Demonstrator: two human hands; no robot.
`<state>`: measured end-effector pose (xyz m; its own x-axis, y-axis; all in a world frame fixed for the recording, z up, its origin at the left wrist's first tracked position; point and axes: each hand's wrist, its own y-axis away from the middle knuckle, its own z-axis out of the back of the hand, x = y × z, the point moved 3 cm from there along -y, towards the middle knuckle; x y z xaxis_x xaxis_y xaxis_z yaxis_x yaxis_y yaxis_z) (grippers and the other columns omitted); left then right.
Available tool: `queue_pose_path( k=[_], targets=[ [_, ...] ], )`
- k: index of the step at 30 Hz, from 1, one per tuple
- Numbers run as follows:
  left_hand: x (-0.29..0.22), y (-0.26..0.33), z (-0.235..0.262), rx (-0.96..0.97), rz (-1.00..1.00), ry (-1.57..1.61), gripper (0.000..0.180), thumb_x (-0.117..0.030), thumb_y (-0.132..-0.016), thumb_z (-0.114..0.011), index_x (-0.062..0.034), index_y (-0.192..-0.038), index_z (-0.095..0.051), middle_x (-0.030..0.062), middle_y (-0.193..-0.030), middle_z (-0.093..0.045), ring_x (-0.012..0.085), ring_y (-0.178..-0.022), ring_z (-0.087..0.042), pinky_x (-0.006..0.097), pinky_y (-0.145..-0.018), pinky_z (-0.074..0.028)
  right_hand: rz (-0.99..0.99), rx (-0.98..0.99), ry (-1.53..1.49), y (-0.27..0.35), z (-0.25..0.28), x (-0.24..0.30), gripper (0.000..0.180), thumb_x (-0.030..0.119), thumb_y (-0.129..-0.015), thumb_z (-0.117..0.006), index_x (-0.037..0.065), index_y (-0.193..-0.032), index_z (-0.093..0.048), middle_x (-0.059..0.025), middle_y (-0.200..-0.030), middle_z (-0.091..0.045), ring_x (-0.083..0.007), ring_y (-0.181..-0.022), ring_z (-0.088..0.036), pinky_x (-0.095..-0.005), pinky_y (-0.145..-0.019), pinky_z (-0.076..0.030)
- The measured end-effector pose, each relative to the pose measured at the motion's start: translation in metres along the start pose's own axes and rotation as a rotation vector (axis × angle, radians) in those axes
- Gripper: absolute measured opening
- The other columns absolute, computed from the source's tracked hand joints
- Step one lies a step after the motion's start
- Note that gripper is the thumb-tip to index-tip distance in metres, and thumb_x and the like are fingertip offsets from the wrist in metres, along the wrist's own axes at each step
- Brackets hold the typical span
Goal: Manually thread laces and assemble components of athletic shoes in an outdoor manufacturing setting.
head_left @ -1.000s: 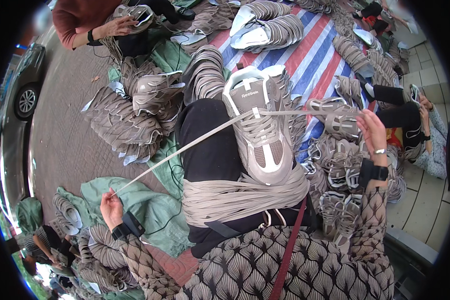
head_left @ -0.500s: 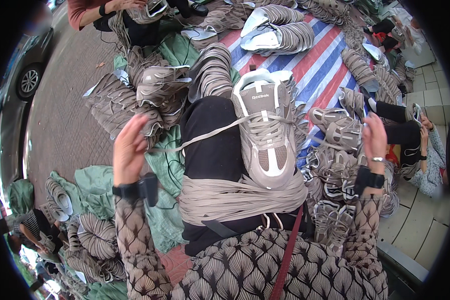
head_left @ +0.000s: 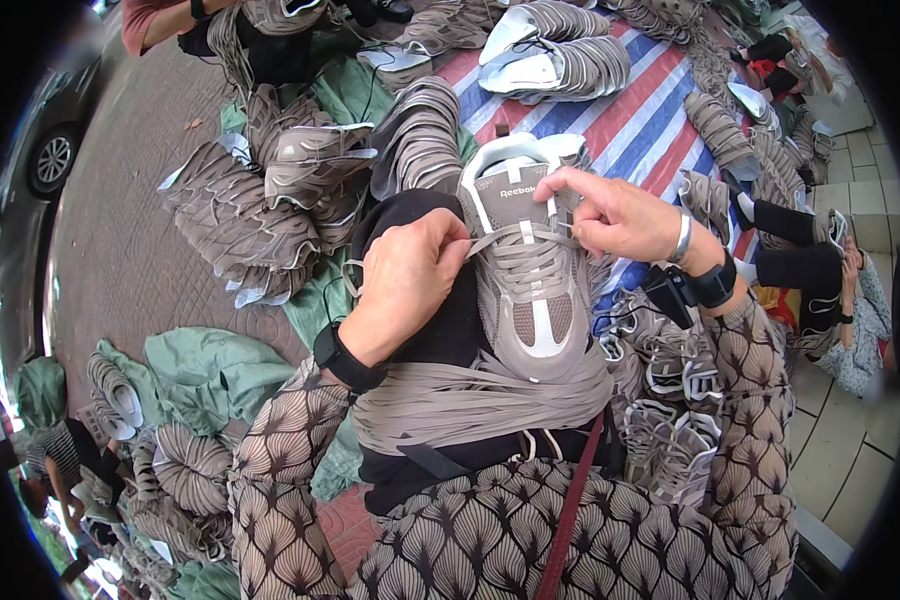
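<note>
A taupe sneaker upper (head_left: pixel 530 270) without a sole rests on my black-trousered lap, toe toward me, its laces crossed over the tongue. Left of it, my left hand (head_left: pixel 405 285) is closed, thumb and fingertips pinching one end of the beige shoelace (head_left: pixel 485 242) near the eyelets. My right hand (head_left: pixel 625 218) is at the upper's right side, lower fingers curled on the lace's other end, the index finger bent out over the tongue. A thick bundle of loose beige laces (head_left: pixel 480 400) lies across my lap under the toe.
Nested stacks of uppers (head_left: pixel 240 215) lie ahead on the left, and more (head_left: pixel 555 65) on a striped tarp (head_left: pixel 630 120). Laced uppers (head_left: pixel 670 440) are piled at my right. Green sacks (head_left: pixel 210 375) lie left. Other people sit at work nearby; a car (head_left: pixel 55 160) stands far left.
Both hands have come inward from wide apart to the upper's top eyelets. The lace, stretched out to the left before, is now drawn in close between the fingers.
</note>
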<state>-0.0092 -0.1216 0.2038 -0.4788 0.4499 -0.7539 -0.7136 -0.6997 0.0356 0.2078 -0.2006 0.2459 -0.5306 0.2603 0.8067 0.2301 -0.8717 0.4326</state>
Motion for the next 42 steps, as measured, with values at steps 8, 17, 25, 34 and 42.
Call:
queue_pose_path(
  k=[8,17,25,34,42],
  targets=[
    [-0.008,0.004,-0.006,-0.076,-0.010,-0.142,0.009,-0.016,-0.081,-0.063,-0.0069,-0.081,-0.063,0.0114,-0.068,-0.064,0.0318,-0.063,-0.064,0.040,-0.056,-0.049,0.102,-0.228,0.808,-0.010,-0.017,0.018,0.023,0.003,-0.077,-0.052,0.001,-0.099,-0.046,-0.0181,-0.063,-0.059,-0.0376,-0.063,-0.062,-0.0481,-0.057,-0.047],
    [-0.007,0.000,-0.017,-0.096,-0.130,-0.197,0.010,-0.015,-0.081,-0.059,-0.0057,-0.080,-0.056,0.0143,-0.062,-0.060,0.0365,-0.057,-0.060,0.047,-0.052,-0.046,0.083,-0.323,0.873,-0.007,-0.031,0.014,0.017,0.005,-0.080,-0.052,0.001,-0.094,-0.042,-0.0193,-0.059,-0.059,-0.0394,-0.060,-0.061,-0.0490,-0.052,-0.047],
    [-0.027,-0.012,0.001,-0.197,-0.642,-0.619,0.019,-0.020,-0.076,-0.060,-0.0124,-0.092,-0.052,0.0039,-0.114,-0.051,0.0200,-0.112,-0.049,0.039,-0.095,-0.038,0.558,-0.376,1.206,-0.004,-0.004,0.043,0.027,0.019,-0.066,-0.075,0.010,-0.083,-0.056,-0.0042,-0.088,-0.054,-0.0232,-0.091,-0.053,-0.0361,-0.082,-0.039],
    [-0.013,-0.052,0.006,0.343,-0.679,-0.307,0.018,-0.028,-0.079,-0.066,-0.0111,-0.073,-0.067,0.0028,-0.081,-0.057,0.0225,-0.086,-0.055,0.040,-0.080,-0.033,0.287,0.074,0.753,-0.022,0.010,-0.003,0.026,0.036,-0.073,-0.068,0.011,-0.065,-0.065,-0.0027,-0.079,-0.054,-0.0225,-0.087,-0.052,-0.0386,-0.081,-0.036],
    [-0.013,-0.100,0.009,0.256,0.070,0.594,0.015,-0.014,-0.085,-0.065,-0.0005,-0.078,-0.065,-0.0017,-0.072,-0.060,0.0056,-0.065,-0.050,0.023,-0.058,-0.042,0.130,-0.526,-0.177,-0.066,0.043,-0.003,0.023,0.021,-0.091,-0.056,0.002,-0.080,-0.065,-0.0012,-0.065,-0.059,-0.0109,-0.056,-0.053,-0.0244,-0.054,-0.046]
  ],
)
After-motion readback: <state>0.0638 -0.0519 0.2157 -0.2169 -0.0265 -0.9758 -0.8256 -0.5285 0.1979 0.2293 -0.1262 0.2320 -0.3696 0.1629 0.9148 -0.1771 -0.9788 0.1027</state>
